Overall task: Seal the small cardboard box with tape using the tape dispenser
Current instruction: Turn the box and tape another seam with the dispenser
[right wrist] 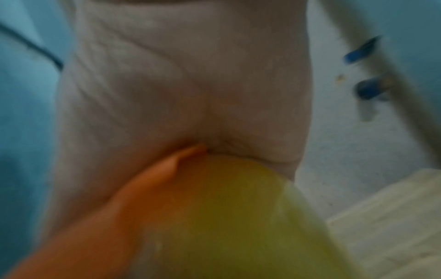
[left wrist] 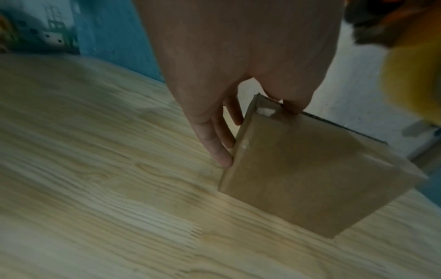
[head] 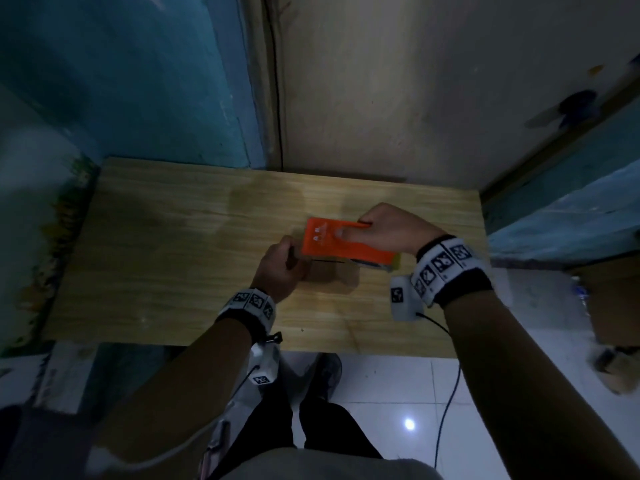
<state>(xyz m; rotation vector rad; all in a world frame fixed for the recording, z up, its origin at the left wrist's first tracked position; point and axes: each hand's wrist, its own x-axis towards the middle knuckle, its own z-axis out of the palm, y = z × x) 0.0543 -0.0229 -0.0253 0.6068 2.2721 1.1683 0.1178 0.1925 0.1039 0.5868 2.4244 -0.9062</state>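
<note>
Just left of centre in the head view, the left hand [head: 280,268] is steadying the small cardboard box [left wrist: 310,169] on the wooden table [head: 156,258], fingers [left wrist: 214,139] lying straight down its left side and thumb touching the far top edge, so it's bracing more than gripping. Right beside it, the right hand [head: 391,230] is gripping the orange tape dispenser [head: 336,242], curled around it and holding it over the box near mid-frame. In the right wrist view the yellowish tape roll [right wrist: 238,217] is filling the lower part, super blurry
</note>
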